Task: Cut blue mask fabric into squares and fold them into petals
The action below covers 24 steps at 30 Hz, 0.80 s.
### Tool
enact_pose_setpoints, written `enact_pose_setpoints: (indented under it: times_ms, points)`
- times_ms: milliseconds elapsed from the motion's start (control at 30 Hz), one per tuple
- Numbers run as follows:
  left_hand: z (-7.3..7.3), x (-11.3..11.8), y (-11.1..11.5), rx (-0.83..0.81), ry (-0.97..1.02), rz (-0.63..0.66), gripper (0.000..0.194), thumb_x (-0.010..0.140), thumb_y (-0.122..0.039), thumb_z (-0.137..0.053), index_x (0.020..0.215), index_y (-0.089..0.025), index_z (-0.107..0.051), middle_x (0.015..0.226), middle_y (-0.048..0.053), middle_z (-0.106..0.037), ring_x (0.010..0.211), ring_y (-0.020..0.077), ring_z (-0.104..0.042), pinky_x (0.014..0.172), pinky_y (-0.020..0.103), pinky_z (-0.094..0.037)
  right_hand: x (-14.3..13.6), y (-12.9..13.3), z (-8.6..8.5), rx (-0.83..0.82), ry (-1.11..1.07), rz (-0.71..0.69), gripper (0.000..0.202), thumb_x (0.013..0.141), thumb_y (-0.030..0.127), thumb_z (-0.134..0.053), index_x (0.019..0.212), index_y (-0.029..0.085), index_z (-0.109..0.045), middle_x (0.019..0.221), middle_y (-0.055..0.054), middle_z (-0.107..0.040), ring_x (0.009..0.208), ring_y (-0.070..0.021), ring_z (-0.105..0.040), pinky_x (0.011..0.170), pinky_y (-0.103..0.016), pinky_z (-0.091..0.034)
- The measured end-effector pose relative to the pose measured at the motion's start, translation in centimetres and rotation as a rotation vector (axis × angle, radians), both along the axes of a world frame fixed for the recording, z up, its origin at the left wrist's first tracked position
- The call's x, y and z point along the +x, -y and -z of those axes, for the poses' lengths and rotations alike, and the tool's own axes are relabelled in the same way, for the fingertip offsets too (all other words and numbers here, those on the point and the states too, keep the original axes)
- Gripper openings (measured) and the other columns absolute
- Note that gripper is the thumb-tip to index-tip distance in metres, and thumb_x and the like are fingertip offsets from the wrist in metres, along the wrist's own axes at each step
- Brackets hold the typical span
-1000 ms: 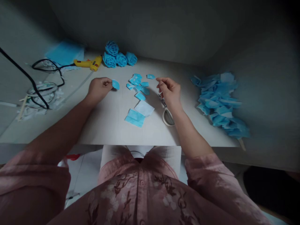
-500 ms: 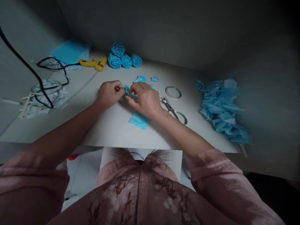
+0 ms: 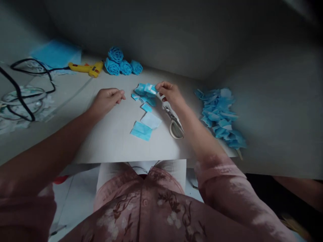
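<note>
Pale tabletop (image 3: 111, 144) here; right hand (image 3: 173, 96) is pinching a blue piece (image 3: 151, 88) near its edge, light grip's probably best. Left hand (image 3: 107, 101) is curling closed, nothing showing.

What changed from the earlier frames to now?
Left hand let go of the piece it held; none shows there now. Right hand moved away from it, rightward, and has a blue piece at its fingertips by the cut pieces. Glue gun, blue rosettes and scissors stayed put.
</note>
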<state>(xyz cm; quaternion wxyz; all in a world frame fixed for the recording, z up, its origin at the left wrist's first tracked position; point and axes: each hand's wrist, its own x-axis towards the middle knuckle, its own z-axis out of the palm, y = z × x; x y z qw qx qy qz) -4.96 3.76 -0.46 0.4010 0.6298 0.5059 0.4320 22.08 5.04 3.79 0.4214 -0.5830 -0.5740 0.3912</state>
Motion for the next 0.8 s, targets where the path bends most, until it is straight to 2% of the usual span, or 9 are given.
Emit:
enact_pose_setpoints:
  times_ms: [100,167,300,367,433,533,633,800]
  points:
    - [0.3,0.0,-0.1,-0.024,-0.002,-0.005,0.031,0.086,-0.046,-0.066,0.07,-0.02,-0.069,0.064,0.002,-0.055,0.059,0.0134,-0.044,0.058,0.03,-0.034,2.4,-0.5,-0.6,0.019,-0.016,0.087,0.012,0.093,0.021,-0.065,0.082,0.02,-0.062,0.075,0.003,-0.055,0.062,-0.0085,-0.048,0.05,-0.019,-0.032]
    - [0.4,0.0,-0.2,-0.03,0.002,-0.015,0.029,0.085,-0.046,-0.067,0.07,-0.021,-0.07,0.064,0.002,-0.055,0.06,0.014,-0.044,0.059,0.031,-0.034,3.5,-1.0,-0.3,0.021,0.043,0.118,0.015,0.095,0.023,-0.063,0.081,0.02,-0.061,0.074,0.003,-0.055,0.063,-0.0094,-0.048,0.053,-0.02,-0.034]
    - [0.5,-0.2,-0.4,-0.049,-0.022,-0.031,0.029,0.083,-0.048,-0.067,0.07,-0.022,-0.069,0.065,0.002,-0.055,0.061,0.0151,-0.044,0.062,0.033,-0.035,4.8,-2.5,1.3,0.023,0.432,0.107,0.024,0.096,0.012,-0.056,0.073,0.019,-0.061,0.071,0.0,-0.058,0.071,-0.013,-0.054,0.068,-0.024,-0.043]
    - [0.6,-0.4,-0.6,-0.06,-0.044,-0.033,0.03,0.083,-0.051,-0.067,0.071,-0.023,-0.069,0.066,0.002,-0.055,0.061,0.0158,-0.043,0.063,0.034,-0.034,5.2,-3.0,1.9,0.034,0.59,0.069,0.025,0.096,0.01,-0.053,0.076,0.018,-0.066,0.076,-0.003,-0.066,0.079,-0.0157,-0.059,0.078,-0.026,-0.045]
    - [0.7,-0.5,-0.7,-0.055,-0.061,-0.031,0.032,0.083,-0.054,-0.067,0.072,-0.024,-0.069,0.067,0.003,-0.055,0.062,0.0166,-0.044,0.064,0.035,-0.035,5.5,-3.3,2.1,0.049,0.654,0.052,0.026,0.096,0.008,-0.051,0.083,0.017,-0.071,0.084,-0.005,-0.071,0.086,-0.0178,-0.063,0.084,-0.028,-0.046]
    - [0.8,-0.5,-0.8,-0.051,-0.066,-0.036,0.032,0.082,-0.054,-0.068,0.071,-0.023,-0.07,0.067,0.003,-0.056,0.063,0.0174,-0.044,0.065,0.036,-0.035,5.9,-3.4,1.8,0.046,0.677,0.056,0.028,0.092,0.004,-0.051,0.097,0.017,-0.074,0.086,-0.004,-0.072,0.087,-0.018,-0.065,0.087,-0.028,-0.047]
    - [0.8,-0.5,-0.8,-0.062,-0.062,-0.044,0.03,0.082,-0.051,-0.068,0.071,-0.024,-0.07,0.067,0.003,-0.056,0.063,0.0175,-0.044,0.065,0.036,-0.036,6.1,-3.5,1.6,0.008,0.58,0.091,0.027,0.09,0.006,-0.056,0.109,0.016,-0.073,0.085,-0.003,-0.07,0.078,-0.0162,-0.063,0.078,-0.027,-0.048]
    - [0.7,-0.6,-0.7,-0.054,-0.083,-0.058,0.03,0.084,-0.05,-0.066,0.072,-0.023,-0.07,0.068,0.003,-0.057,0.063,0.0171,-0.046,0.066,0.036,-0.039,5.8,-3.7,1.5,0.05,0.44,0.091,0.011,0.085,0.006,-0.066,0.091,0.015,-0.069,0.084,-0.002,-0.067,0.073,-0.0131,-0.057,0.072,-0.024,-0.048]
